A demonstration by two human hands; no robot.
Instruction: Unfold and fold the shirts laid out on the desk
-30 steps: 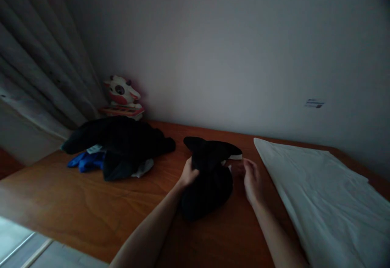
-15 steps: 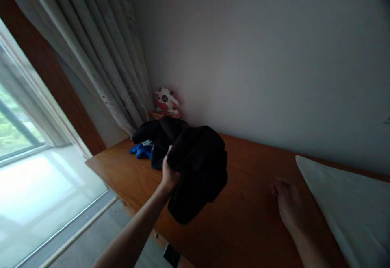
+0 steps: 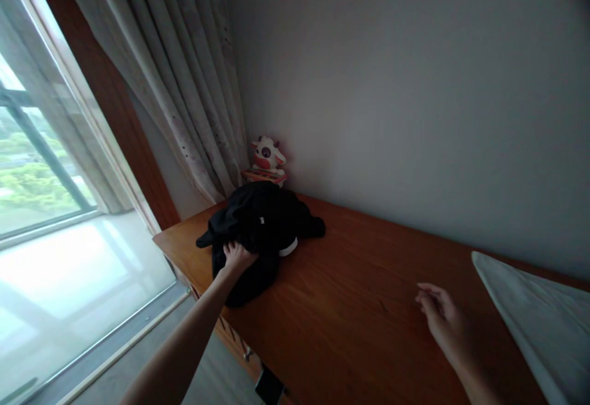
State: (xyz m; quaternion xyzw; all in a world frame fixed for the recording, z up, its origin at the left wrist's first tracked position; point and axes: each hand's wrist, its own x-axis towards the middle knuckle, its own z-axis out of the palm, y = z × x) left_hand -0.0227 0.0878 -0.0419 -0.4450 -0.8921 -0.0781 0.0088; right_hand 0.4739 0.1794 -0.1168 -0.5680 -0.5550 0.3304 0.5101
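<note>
- Reaching to the left part of the tabletop, my left hand (image 3: 239, 256) lies against a rumpled heap of black fabric clothing (image 3: 271, 208), its fingers bent onto the near side of the cloth; from my view I cannot tell whether they pinch it or only press on it.
- The heap sits at the left end of the reddish-brown wooden table (image 3: 350, 294), one part spreading to the right and another hanging down toward the near edge.
- On it I make out a small white tag (image 3: 262, 220), and at its right side a curved white strip (image 3: 289, 247) pokes out from under the black.
- My right hand (image 3: 442, 316) is well apart from the heap, over the right part of the table, holding nothing, its fingers loosely curled and pointing left and far; I cannot tell whether it touches the wood.
- To the right of that hand, a smooth white cloth (image 3: 530, 313) lies flat, one corner pointing to the far side.
- Just beyond the heap, against the plain grey wall (image 3: 391, 104), I see a white-and-red cow-shaped toy (image 3: 267, 153) with a red keyboard-like base (image 3: 265, 176).
- Left of the toy hangs a pale patterned curtain (image 3: 184, 85), and farther left a bright glass window (image 3: 41, 165).
</note>
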